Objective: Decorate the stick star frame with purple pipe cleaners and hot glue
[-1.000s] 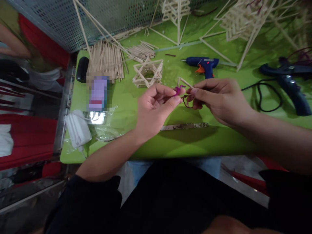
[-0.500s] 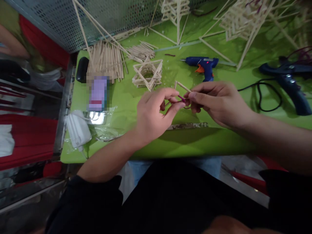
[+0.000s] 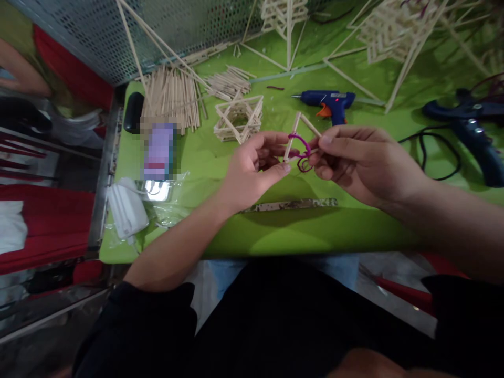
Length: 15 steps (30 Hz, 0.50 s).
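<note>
Between both hands is a small triangle of wooden sticks (image 3: 292, 137), with a curled purple cord (image 3: 302, 143) looped round its sides. My left hand (image 3: 254, 170) pinches the triangle's lower left corner between thumb and fingers. The right corner is gripped between the thumb and fingers of my right hand (image 3: 356, 157). Just behind my left hand sits a star-shaped stick frame (image 3: 238, 118) on the green table (image 3: 315, 231). Behind my right hand lies a blue glue gun (image 3: 328, 100) with a small red light and an orange trigger.
Stick piles (image 3: 173, 97) and a phone (image 3: 158, 149) lie at the left, near a white charger (image 3: 128, 207). Large stick structures (image 3: 289, 26) stand at the back. A dark blue tool (image 3: 472, 136) with a black cable is at the right. A patterned strip (image 3: 291, 205) lies in front.
The triangle has been raised and turned, so more of it shows. My left fingers have moved from the purple cord to the triangle's corner, and the cord now hangs in open loops.
</note>
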Tool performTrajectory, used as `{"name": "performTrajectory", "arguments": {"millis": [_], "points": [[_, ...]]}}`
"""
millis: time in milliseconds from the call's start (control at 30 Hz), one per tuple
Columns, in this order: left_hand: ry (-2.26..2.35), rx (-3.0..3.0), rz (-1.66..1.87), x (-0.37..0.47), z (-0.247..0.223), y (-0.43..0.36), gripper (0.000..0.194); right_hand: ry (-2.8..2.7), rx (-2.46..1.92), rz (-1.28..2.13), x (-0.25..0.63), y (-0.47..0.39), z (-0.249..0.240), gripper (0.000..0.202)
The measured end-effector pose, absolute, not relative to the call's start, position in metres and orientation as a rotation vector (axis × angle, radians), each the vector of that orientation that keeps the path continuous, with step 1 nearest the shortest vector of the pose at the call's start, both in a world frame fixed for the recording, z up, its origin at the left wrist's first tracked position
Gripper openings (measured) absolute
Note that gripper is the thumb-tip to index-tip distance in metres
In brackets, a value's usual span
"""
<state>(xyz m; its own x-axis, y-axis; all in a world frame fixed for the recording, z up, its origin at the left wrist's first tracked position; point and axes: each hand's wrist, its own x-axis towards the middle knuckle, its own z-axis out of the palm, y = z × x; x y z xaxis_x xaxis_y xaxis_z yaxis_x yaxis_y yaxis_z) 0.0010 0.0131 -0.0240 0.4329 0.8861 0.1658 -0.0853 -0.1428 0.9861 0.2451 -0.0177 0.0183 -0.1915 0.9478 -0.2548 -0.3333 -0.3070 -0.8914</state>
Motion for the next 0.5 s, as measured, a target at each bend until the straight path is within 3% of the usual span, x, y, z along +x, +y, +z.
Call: {"name": "performTrajectory", "arguments": {"millis": [233, 500], "points": [[0.768, 1.503, 1.079, 0.008, -0.023, 0.013, 0.048, -0.790, -1.039, 1.771, 0.246, -0.019, 0.021, 0.010], [0.737, 1.476, 1.077, 0.005, -0.027, 0.021, 0.050, -0.858, -1.030, 1.790, 0.247, -0.018, 0.019, 0.019]]}}
